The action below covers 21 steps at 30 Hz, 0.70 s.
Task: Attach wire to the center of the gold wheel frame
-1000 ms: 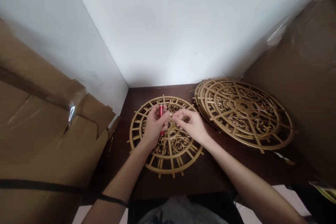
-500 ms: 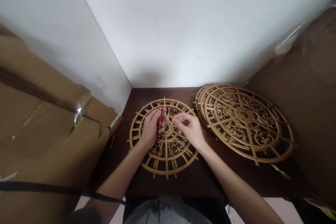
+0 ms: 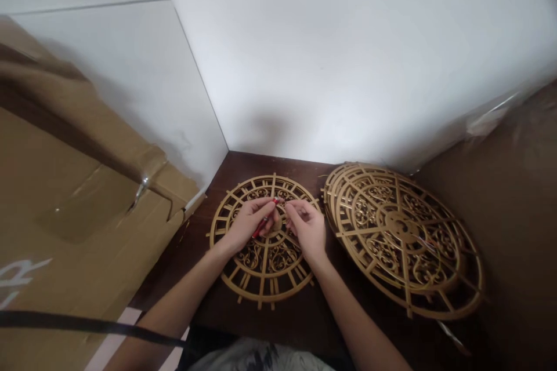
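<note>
My left hand (image 3: 250, 223) is closed around a slim red pen-like tool (image 3: 262, 224) with a silvery band. The tool slants, its upper end pointing up and right. Close beside it, my right hand (image 3: 307, 227) has thumb and forefinger pinched together near the tool's upper end. Whatever lies between those fingertips is too small to make out. Both hands are above the centre of a round gold openwork clock face (image 3: 261, 278) with Roman numerals and scrollwork, which lies flat on the dark brown table (image 3: 287, 324). My hands cover part of its middle.
To the right, several similar gold clock faces (image 3: 402, 226) lie stacked, with thin wires on top. Cardboard (image 3: 87, 203) stands along the left and more brown cardboard (image 3: 513, 203) on the right. A white wall (image 3: 331, 58) rises behind the table. A dark strap (image 3: 87, 324) crosses the lower left.
The red tool has gone from nearly upright to slanting right. My right hand has come nearer to my left, its fingers angled more upward. The camera view has shifted and turned slightly.
</note>
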### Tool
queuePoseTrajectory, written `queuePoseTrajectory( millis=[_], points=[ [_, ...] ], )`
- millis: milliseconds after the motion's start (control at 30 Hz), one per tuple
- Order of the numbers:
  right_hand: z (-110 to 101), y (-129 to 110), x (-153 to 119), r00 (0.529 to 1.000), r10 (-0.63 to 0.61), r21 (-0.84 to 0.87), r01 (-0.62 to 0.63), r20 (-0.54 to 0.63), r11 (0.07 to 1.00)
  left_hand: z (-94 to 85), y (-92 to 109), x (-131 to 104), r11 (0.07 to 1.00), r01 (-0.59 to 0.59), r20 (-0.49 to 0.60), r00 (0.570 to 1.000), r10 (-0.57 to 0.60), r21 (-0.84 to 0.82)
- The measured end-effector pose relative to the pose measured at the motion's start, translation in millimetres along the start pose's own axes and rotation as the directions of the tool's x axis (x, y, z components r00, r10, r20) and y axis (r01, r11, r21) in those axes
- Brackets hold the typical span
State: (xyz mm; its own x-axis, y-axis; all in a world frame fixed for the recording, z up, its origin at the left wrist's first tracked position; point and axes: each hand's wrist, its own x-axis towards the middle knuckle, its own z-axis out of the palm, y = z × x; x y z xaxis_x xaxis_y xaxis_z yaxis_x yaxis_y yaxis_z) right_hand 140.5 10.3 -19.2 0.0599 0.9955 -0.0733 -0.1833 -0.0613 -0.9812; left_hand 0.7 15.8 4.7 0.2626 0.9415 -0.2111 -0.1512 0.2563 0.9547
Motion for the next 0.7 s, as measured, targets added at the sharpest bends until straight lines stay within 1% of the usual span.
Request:
queuePoseTrajectory(
  millis=[100, 167, 333, 400, 533, 700],
  points=[
    [0, 4, 2, 0.999, -0.030, -0.032, 0.031, 0.028, 0.999, -1.3, 1, 0, 1.000, -0.017, 0.013, 1.000, 0.016, 0.017],
    [1, 5, 2, 0.999, -0.046, -0.046, 0.048, 0.026, 0.998, -2.6, 0, 1, 0.999, -0.037, 0.044, 0.998, 0.036, 0.022],
    [2, -1, -1, 0.999, -0.041, -0.072, 0.042, 0.020, 0.997, -5.7, -5, 2, 0.996, -0.083, 0.136, 0.988, 0.079, 0.024],
    [3, -4, -2, 0.999, -0.044, -0.074, 0.045, 0.011, 0.996, -6.2, -7, 2, 0.993, -0.111, 0.138, 0.985, 0.106, 0.032],
    [1, -3, -2, 0.998, -0.058, -0.076, 0.057, -0.009, 0.995, -6.0, -9, 1, 0.982, -0.160, 0.176, 0.974, 0.142, 0.098],
    [-4, 2, -3, 0.994, -0.107, -0.092, 0.107, 0.005, 0.990, -6.3, -9, 0, 0.966, -0.202, 0.205, 0.964, 0.168, 0.161]
  ],
)
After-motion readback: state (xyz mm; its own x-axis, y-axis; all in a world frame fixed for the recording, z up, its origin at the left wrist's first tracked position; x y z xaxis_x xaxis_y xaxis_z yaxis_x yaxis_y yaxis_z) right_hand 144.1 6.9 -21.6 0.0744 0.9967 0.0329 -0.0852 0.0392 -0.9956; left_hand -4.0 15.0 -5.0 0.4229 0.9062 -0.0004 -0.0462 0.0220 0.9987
